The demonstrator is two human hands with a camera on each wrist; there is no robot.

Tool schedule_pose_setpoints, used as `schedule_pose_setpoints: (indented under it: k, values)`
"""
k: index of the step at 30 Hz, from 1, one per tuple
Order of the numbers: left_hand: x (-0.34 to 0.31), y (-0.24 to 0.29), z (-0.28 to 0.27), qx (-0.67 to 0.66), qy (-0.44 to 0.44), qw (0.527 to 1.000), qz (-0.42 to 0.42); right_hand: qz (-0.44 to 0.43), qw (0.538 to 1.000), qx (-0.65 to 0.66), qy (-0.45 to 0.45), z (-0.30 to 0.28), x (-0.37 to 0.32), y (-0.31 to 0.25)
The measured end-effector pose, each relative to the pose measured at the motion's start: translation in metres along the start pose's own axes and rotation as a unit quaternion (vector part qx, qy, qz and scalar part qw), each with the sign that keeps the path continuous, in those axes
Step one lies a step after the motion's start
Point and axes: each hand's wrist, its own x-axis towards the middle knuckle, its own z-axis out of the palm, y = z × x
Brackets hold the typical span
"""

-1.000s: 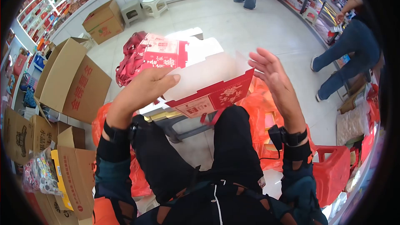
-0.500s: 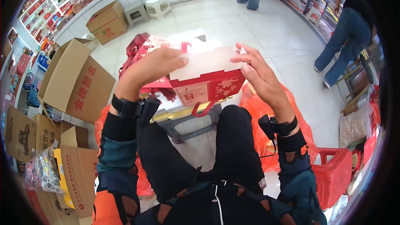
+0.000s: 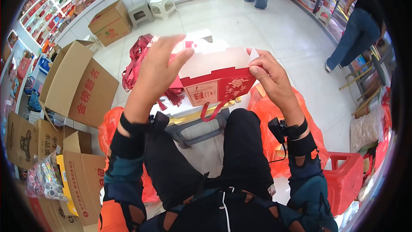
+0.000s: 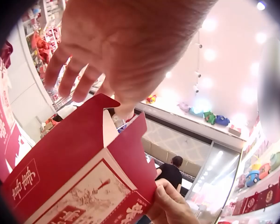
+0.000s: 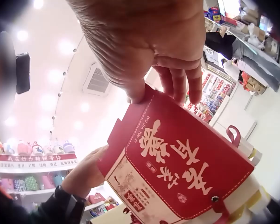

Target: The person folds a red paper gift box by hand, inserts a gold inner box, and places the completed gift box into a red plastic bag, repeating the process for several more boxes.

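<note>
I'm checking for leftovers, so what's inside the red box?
Inside the red box, a pale inner surface shows; its bottom, and anything lying there, is hidden behind the front panel.

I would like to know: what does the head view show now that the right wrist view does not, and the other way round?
Only the head view shows the white plastic stool, the open cardboard box with red characters and the person's black trousers.

Only the right wrist view shows the ceiling vent and the ceiling lights.

Both show the red gift box, the right hand pinching its edge, and the left hand near it.
</note>
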Motion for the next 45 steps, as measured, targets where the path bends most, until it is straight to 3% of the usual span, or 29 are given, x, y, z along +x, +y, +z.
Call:
schedule_pose_setpoints:
  k: [1, 3, 6, 10, 12, 16, 18, 19, 21, 24, 25, 26, 29, 31, 32, 34, 37, 39, 40, 45]
  values:
    - [-0.002, 0.013, -0.006, -0.002, -0.004, 1.000, 0.001, 0.004, 1.000, 0.000, 0.003, 0.001, -0.001, 0.000]
    - [-0.008, 0.043, -0.010, 0.042, 0.029, 0.992, 0.111, 0.004, 1.000, -0.002, -0.005, 0.001, -0.001, -0.004]
    - [-0.013, 0.063, 0.018, 0.019, -0.008, 0.995, 0.095, -0.007, 0.999, -0.027, -0.015, 0.002, 0.003, -0.004]
    - [-0.006, 0.055, 0.041, 0.020, 0.012, 0.995, 0.098, 0.006, 1.000, -0.020, 0.004, 0.006, 0.000, -0.009]
    - [-0.001, 0.053, 0.038, 0.038, -0.059, 0.996, 0.056, -0.011, 0.999, -0.013, 0.034, 0.008, 0.001, -0.008]
    - [0.005, 0.052, 0.031, 0.042, -0.101, 0.993, 0.054, 0.010, 0.999, -0.016, 0.045, 0.010, 0.001, -0.013]
    - [0.005, 0.053, 0.031, 0.043, -0.142, 0.989, 0.021, 0.064, 0.992, 0.075, 0.079, 0.017, 0.000, -0.008]
    - [0.004, 0.054, 0.033, 0.043, -0.143, 0.989, 0.022, 0.065, 0.992, 0.075, 0.080, 0.019, 0.000, -0.005]
    - [0.002, 0.053, 0.040, 0.120, -0.093, 0.982, 0.116, 0.062, 0.992, 0.096, 0.050, 0.020, 0.000, 0.004]
    - [-0.015, 0.056, 0.045, 0.101, -0.063, 0.981, 0.151, 0.051, 0.998, 0.032, 0.031, 0.019, -0.001, 0.007]
    - [-0.019, 0.060, 0.047, 0.092, -0.050, 0.984, 0.147, 0.006, 0.999, -0.004, 0.048, 0.021, -0.001, 0.018]
    - [-0.023, 0.066, 0.046, 0.078, -0.035, 0.985, 0.148, 0.038, 0.998, 0.012, 0.045, 0.022, -0.002, 0.025]
    - [-0.032, 0.058, 0.054, 0.112, -0.063, 0.980, 0.151, -0.004, 0.999, -0.019, 0.044, 0.034, -0.003, 0.039]
    - [-0.034, 0.050, 0.057, 0.064, -0.045, 0.989, 0.127, 0.071, 0.986, 0.147, 0.013, 0.026, -0.002, 0.014]
    - [-0.033, 0.054, 0.054, 0.050, -0.026, 0.990, 0.129, 0.073, 0.989, 0.127, 0.026, 0.018, 0.000, 0.016]
    - [-0.034, 0.058, 0.050, 0.042, -0.042, 0.991, 0.117, 0.160, 0.926, 0.340, -0.019, 0.013, 0.001, 0.023]
    - [-0.034, 0.055, 0.050, 0.031, -0.080, 0.991, 0.106, 0.136, 0.959, 0.242, -0.062, 0.020, 0.006, 0.031]
    - [-0.033, 0.054, 0.052, 0.061, -0.060, 0.985, 0.148, 0.138, 0.963, 0.229, -0.042, 0.025, 0.009, 0.032]
    - [-0.033, 0.057, 0.048, 0.059, -0.090, 0.987, 0.117, 0.144, 0.969, 0.195, -0.046, 0.026, 0.010, 0.032]
    - [-0.049, 0.029, 0.036, 0.083, -0.029, 0.984, 0.155, 0.158, 0.980, 0.119, -0.021, 0.029, 0.013, 0.028]
